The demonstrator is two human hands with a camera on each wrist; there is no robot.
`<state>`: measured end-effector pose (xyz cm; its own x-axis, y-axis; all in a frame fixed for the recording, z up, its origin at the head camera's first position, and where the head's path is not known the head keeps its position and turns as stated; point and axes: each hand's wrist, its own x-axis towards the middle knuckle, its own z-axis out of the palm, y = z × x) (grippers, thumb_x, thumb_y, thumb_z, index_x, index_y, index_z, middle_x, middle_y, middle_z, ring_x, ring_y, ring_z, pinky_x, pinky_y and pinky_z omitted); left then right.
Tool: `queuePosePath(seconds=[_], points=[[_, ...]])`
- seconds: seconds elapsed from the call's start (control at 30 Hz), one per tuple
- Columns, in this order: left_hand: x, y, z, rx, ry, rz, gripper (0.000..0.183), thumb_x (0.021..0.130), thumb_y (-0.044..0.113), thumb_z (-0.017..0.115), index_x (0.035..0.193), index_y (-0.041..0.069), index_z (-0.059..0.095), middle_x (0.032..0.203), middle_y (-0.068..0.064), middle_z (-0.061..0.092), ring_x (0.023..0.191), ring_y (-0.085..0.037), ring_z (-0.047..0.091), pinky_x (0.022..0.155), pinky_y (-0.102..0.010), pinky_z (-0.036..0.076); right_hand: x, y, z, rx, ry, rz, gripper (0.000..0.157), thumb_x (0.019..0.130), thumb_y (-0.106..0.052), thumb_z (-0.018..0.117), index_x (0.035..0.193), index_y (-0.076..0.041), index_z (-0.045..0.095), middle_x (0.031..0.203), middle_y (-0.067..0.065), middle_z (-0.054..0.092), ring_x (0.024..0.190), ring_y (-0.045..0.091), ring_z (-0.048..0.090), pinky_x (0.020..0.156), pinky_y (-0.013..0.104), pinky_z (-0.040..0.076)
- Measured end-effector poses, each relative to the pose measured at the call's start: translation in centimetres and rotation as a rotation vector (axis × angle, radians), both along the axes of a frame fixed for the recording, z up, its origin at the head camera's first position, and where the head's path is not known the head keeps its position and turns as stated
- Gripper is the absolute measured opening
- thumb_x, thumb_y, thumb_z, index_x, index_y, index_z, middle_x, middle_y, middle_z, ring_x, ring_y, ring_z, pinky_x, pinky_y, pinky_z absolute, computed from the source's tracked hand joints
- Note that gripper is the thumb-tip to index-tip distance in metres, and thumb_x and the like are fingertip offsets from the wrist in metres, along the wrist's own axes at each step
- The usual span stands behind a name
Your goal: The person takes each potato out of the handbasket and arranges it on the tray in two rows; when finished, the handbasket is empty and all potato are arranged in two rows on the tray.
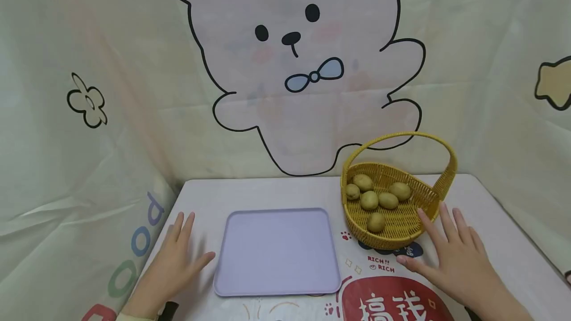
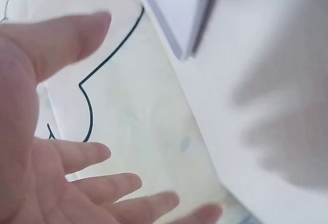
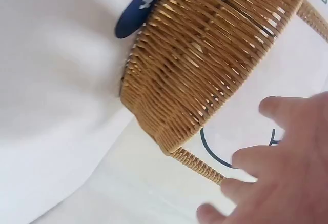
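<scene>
My left hand (image 1: pixel 172 261) is held with fingers spread at the left of a pale purple tray (image 1: pixel 277 251), holding nothing. In the left wrist view the same hand (image 2: pixel 66 178) has thumb and fingers apart, and a corner of the tray (image 2: pixel 177 24) shows above. My right hand (image 1: pixel 464 261) is spread at the near right side of a yellow wicker basket (image 1: pixel 401 237), its fingertips overlapping the rim in the head view. Several potatoes (image 1: pixel 388 200) lie in the basket. The right wrist view shows that hand (image 3: pixel 287 167) apart from the basket's woven side (image 3: pixel 195 60).
A white table (image 1: pixel 205 197) carries the tray and basket. Its cover has a red printed patch (image 1: pixel 392 298) near the front. The basket's arched handle (image 1: pixel 401 135) rises above its rim. A curtain (image 1: pixel 312 113) with a bear drawing stands behind the table.
</scene>
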<state>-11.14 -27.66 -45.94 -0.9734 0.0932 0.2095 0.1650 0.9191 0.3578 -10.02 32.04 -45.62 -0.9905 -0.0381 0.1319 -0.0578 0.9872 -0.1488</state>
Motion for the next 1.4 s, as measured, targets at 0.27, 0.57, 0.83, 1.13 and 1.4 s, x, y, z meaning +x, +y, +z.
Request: queuePosePath(seconds=[0.27,0.57,0.83,1.13,1.4], points=[[-2.7,1.3,-0.1,0.159,-0.109,0.035,0.085,0.095,0.039,0.083,0.160,-0.002,0.046,0.148,-0.031,0.061,0.123,-0.045,0.071,0.101,-0.060,0.059,-2.7,0.9,2.3,-0.067,0.150,0.154,0.115,0.080,-0.066,0.087,0.167,-0.006,0.039,0.171,0.038,0.024,0.154,0.063,0.025,0.112,0.084,0.030],[-4.5,2.2,-1.1,0.310,-0.323,0.110,0.048,0.096,0.028,0.082,0.132,-0.002,0.073,0.098,-0.008,0.081,0.076,-0.016,0.075,0.067,-0.032,0.061,-6.4,1.3,5.6,-0.171,0.013,0.235,0.089,0.091,-0.052,0.085,0.156,0.000,0.053,0.160,0.036,0.046,0.139,0.063,0.049,0.107,0.080,0.044],[-5.6,2.5,-1.5,0.401,-0.400,0.135,0.017,0.092,0.012,0.081,0.105,0.000,0.081,0.083,-0.005,0.079,0.066,-0.017,0.074,0.062,-0.032,0.062,-10.5,0.9,7.7,-0.164,-0.090,0.265,0.073,0.094,-0.028,0.086,0.154,0.000,0.056,0.148,0.033,0.061,0.137,0.057,0.057,0.109,0.075,0.048],[-6.0,2.3,-2.1,0.413,-0.445,0.134,0.020,0.088,0.007,0.084,0.106,-0.001,0.081,0.081,-0.005,0.078,0.068,-0.017,0.073,0.064,-0.032,0.064,-14.2,0.0,8.0,-0.129,-0.238,0.206,0.056,0.097,-0.010,0.071,0.151,0.001,0.059,0.142,0.035,0.064,0.110,0.043,0.068,0.092,0.059,0.060],[-6.0,2.6,-2.4,0.413,-0.440,0.133,0.020,0.087,0.006,0.085,0.105,-0.001,0.082,0.082,-0.004,0.078,0.068,-0.016,0.073,0.064,-0.032,0.064,-15.7,0.5,7.2,-0.161,-0.313,0.211,0.056,0.094,-0.007,0.072,0.147,0.007,0.060,0.144,0.034,0.063,0.135,0.057,0.057,0.112,0.072,0.047]])
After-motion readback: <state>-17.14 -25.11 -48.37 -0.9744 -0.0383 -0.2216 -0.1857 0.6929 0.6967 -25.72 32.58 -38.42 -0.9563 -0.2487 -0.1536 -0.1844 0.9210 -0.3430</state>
